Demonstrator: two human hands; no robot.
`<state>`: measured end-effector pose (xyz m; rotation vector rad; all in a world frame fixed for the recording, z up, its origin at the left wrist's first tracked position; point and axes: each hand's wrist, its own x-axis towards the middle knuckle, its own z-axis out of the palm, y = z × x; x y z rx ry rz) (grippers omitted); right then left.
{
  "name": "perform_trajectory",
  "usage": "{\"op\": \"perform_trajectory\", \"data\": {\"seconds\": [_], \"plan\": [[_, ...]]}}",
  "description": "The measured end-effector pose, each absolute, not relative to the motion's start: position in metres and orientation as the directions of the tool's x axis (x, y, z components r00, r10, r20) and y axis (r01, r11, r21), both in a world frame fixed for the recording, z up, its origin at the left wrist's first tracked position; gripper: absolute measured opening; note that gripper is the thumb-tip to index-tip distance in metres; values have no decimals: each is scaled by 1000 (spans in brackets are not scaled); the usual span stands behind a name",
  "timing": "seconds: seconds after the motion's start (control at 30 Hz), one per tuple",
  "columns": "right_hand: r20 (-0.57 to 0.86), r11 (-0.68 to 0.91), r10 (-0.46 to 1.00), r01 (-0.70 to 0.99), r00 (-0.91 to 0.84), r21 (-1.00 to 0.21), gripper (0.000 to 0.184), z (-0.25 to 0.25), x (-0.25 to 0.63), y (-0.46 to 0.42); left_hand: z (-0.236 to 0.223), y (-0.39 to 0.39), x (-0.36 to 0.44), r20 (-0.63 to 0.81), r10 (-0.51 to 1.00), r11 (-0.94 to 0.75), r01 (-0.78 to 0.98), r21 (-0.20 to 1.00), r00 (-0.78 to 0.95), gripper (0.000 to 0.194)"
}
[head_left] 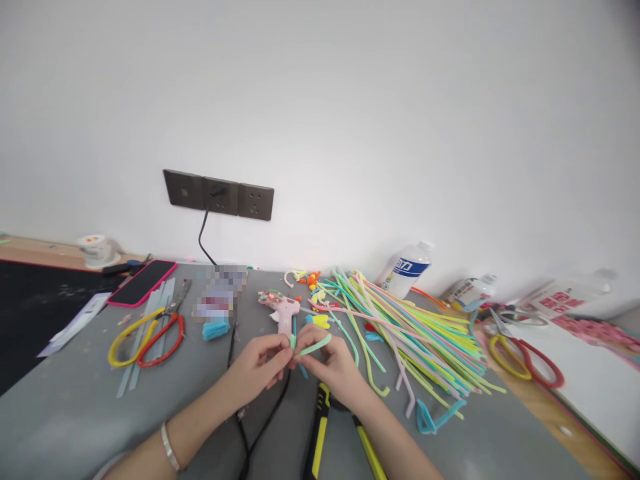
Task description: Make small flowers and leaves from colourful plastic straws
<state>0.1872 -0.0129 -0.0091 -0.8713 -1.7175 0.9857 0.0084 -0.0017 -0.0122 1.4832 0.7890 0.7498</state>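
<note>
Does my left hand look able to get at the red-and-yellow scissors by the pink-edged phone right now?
Probably yes: only the low black cord seems to lie between the left hand and the scissors, though that hand appears busy pinching the green pipe cleaner.

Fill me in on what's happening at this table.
A person is pinching a pale green fuzzy stem between the left hand and right hand, fingertips close together. A pink glue gun lies just beyond, in neither hand. The pile of colored stems spreads out to the right.
</note>
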Motion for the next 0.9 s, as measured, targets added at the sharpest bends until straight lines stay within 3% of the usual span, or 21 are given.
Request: {"op": "perform_trajectory", "data": {"seconds": [0.27, 0.43, 0.7, 0.9], "plan": [[399, 475, 845, 156, -355, -866, 9, -6, 185, -17, -8, -6, 6, 155, 831, -325, 241, 914, 534, 43], [362, 438, 861, 158, -358, -885, 12, -9, 182, -19, -7, -5, 7, 182, 816, -378, 269, 886, 548, 38], [267, 286, 912, 17, -313, -958, 18, -16, 181, -22, -6, -5, 5, 221, 791, -439, 280, 854, 570, 34], [213, 207, 918, -55, -335, -977, 20, -14, 181, -18, -5, -4, 3, 123, 771, -394, 316, 863, 625, 37]]}}
